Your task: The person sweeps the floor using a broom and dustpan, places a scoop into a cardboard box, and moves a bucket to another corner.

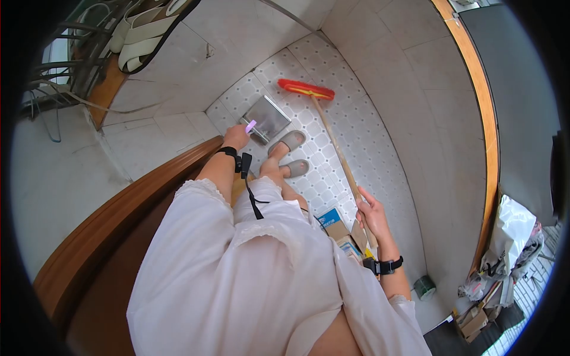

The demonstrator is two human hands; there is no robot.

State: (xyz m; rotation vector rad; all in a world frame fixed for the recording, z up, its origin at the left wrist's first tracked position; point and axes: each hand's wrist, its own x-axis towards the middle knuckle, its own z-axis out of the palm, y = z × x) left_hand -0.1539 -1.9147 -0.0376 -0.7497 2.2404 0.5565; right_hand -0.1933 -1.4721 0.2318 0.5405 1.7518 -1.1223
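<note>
My left hand (237,137) is closed round the purple handle end (251,126) of what looks like a metal dustpan (271,118), whose shiny square pan is down by the tiled floor. My right hand (372,212) holds the wooden stick of a broom (336,145), with the fingers loosely bent and the stick lying along the palm. At the far end of that stick, the broom's red bristle head (306,89) rests on the tiles beyond the dustpan. Part of the dustpan's handle is hidden by my left hand.
My feet in grey slippers (291,141) stand close behind the dustpan. Cardboard boxes (338,231) lie under my right forearm. A brown wooden door (113,204) is at my left; walls enclose the floor. White sandals (148,38) sit at upper left, a green container (424,288) at lower right.
</note>
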